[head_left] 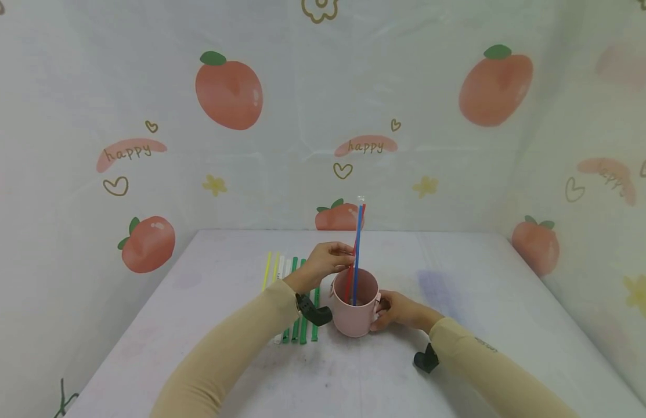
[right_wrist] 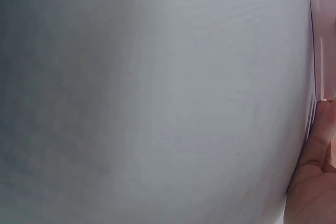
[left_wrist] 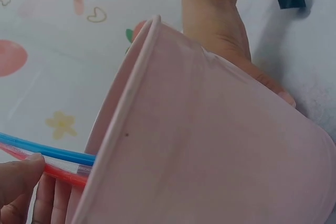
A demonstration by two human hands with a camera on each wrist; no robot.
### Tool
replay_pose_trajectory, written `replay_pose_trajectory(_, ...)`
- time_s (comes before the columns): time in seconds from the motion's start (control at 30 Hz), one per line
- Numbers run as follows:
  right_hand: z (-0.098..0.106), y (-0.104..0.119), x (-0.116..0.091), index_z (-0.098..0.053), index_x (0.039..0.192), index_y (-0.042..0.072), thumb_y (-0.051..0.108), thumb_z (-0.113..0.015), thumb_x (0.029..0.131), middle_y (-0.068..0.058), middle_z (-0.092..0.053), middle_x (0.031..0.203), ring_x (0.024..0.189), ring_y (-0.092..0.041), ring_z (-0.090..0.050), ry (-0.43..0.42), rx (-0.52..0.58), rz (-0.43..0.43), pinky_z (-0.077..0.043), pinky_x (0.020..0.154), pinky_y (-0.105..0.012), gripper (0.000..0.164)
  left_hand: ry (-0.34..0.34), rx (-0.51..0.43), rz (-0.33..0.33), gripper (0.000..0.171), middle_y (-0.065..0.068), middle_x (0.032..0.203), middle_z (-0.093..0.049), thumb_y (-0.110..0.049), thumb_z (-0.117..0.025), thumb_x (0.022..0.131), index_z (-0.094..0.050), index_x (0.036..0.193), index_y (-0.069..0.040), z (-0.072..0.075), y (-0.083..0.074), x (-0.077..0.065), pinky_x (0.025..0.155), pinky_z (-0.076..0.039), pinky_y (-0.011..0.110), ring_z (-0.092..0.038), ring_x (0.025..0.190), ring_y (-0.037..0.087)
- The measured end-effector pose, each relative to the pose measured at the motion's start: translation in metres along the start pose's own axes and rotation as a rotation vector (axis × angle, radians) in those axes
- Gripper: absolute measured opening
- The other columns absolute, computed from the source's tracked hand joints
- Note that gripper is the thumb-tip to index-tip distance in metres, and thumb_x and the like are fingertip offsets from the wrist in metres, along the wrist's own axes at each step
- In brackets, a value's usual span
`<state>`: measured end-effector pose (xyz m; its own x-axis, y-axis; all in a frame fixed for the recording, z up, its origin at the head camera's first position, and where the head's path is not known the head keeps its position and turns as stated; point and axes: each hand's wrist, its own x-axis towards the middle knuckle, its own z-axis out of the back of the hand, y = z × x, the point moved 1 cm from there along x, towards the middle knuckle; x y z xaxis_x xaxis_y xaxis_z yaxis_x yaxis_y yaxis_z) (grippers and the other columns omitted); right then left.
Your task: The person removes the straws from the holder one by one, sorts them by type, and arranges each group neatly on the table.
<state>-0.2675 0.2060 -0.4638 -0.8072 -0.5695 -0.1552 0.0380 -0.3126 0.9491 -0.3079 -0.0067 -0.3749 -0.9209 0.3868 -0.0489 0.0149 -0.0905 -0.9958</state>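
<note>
A pink bucket [head_left: 351,320] stands upright on the table. Two long straws lean in it, a blue straw [head_left: 357,247] and a red straw [left_wrist: 65,176], with clear wrapping around them. My left hand [head_left: 325,261] is just above the bucket's rim and pinches the red straw between thumb and fingers, with the blue one running close beside it. Against the bucket's right side, my right hand [head_left: 403,310] grips the wall near its lug, thumb toward me. In the right wrist view, only part of this hand [right_wrist: 312,182] shows at the pink wall.
Left of the bucket lies a row of straws: yellow straws [head_left: 266,271], white ones, and several green straws [head_left: 303,332], partly hidden under my left forearm. A printed cloth wall [head_left: 281,174] rises behind the white table [head_left: 375,383].
</note>
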Motion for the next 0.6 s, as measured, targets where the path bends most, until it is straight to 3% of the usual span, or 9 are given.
replay_pose_trajectory(0.6,-0.0001,0.0006,-0.0001,-0.052,0.114,0.0,0.006,-0.081,0.068,-0.003,-0.052,0.089,0.084,-0.016,-0.048,-0.032,-0.04,-0.05,-0.043,0.073,-0.024,0.055,-0.007,0.015,-0.014,0.026,0.009,0.1,-0.064,-0.011,-0.064,0.087,-0.06,0.111,-0.001,-0.0012,0.0023,0.0001,0.084,-0.051,0.033,-0.062,0.09,0.016)
